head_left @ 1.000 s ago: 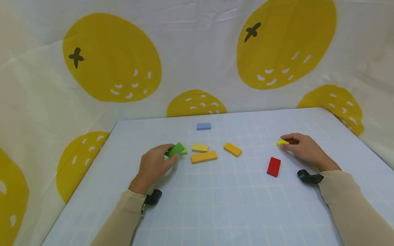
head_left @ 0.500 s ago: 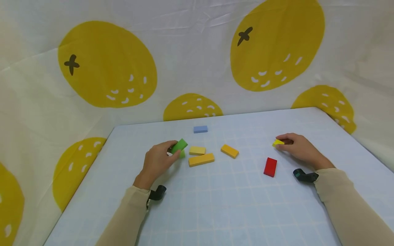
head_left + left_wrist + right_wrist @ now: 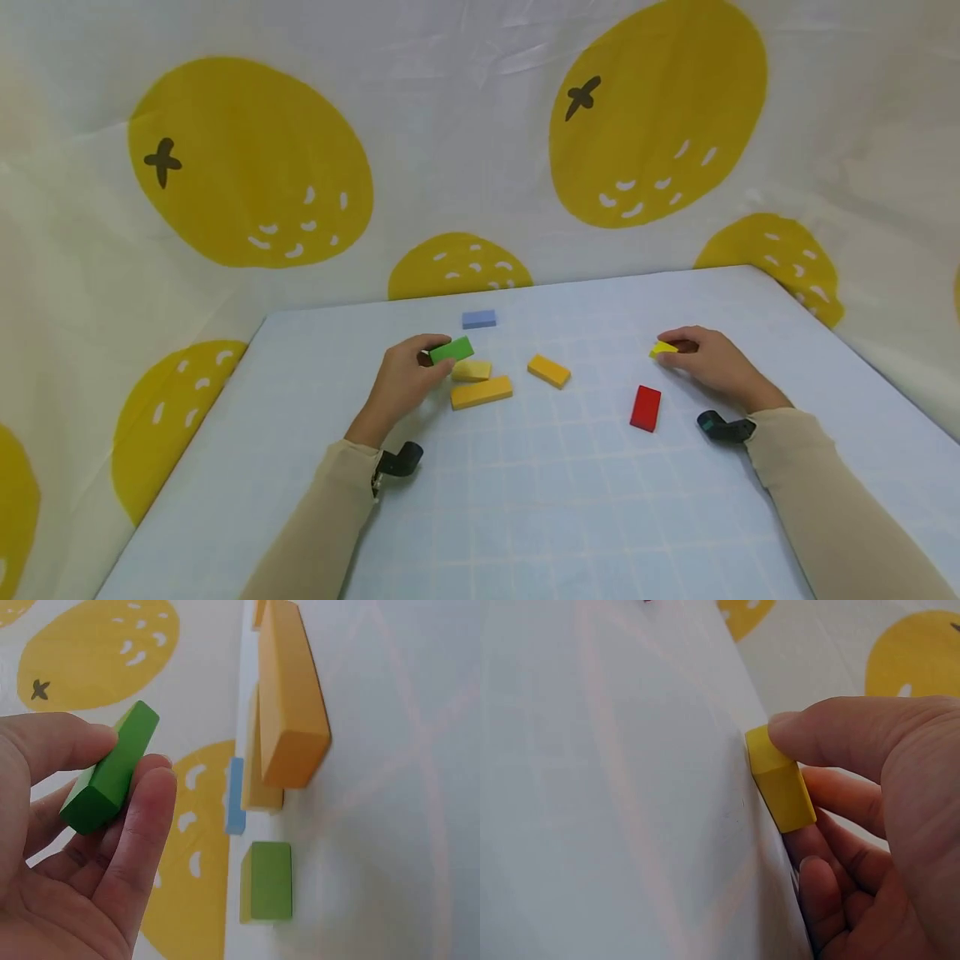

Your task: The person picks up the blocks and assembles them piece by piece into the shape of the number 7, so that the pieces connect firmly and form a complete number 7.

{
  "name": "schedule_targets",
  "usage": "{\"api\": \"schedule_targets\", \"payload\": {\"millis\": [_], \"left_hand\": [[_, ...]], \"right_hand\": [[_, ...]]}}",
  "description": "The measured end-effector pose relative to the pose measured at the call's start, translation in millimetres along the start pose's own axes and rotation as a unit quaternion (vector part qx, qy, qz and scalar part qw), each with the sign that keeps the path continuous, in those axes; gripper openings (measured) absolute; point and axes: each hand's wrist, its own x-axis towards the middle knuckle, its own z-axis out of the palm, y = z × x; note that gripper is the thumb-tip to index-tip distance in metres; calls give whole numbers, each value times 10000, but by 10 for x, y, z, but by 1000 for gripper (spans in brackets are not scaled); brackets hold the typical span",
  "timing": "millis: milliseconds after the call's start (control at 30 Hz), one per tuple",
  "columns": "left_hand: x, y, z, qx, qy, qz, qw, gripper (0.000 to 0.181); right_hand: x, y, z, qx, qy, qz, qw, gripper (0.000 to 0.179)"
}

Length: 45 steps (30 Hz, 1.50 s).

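Note:
My left hand (image 3: 441, 358) pinches a dark green block (image 3: 452, 350) between thumb and fingers and holds it in the air, just above a pale yellow block (image 3: 472, 371). The left wrist view shows the same green block (image 3: 105, 787) in my left hand (image 3: 127, 761), with a small light green block (image 3: 268, 881) lying on the table below. My right hand (image 3: 667, 351) rests on the table at the right and pinches a small bright yellow block (image 3: 662, 348). In the right wrist view, the yellow block (image 3: 780, 784) sits tilted between thumb and fingers of my right hand (image 3: 804, 787), one edge on the table.
On the pale blue gridded table (image 3: 540, 500) lie a long orange block (image 3: 481, 392), a shorter orange block (image 3: 548, 371), a blue block (image 3: 478, 319) farther back and a red block (image 3: 646, 407). A cloth printed with lemons (image 3: 247, 167) hangs around the table.
My left hand has lifted the dark green block and carried it right, up over the pale yellow block. The right hand still holds the yellow block in the same place.

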Motion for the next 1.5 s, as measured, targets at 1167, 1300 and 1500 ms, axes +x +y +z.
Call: {"api": "schedule_targets", "payload": {"millis": [1167,1300,1500], "left_hand": [[505,95,152,-1884,-955,-887,9734,38],[563,100,199,-1687,-952,-984,9761,41],[656,103,274,-1602,-896,-958,9783,40]], "right_hand": [[10,7,20,112,56,89,9999,62],[22,32,23,134,67,137,9998,62],[38,41,33,219,60,183,9996,61]]}}
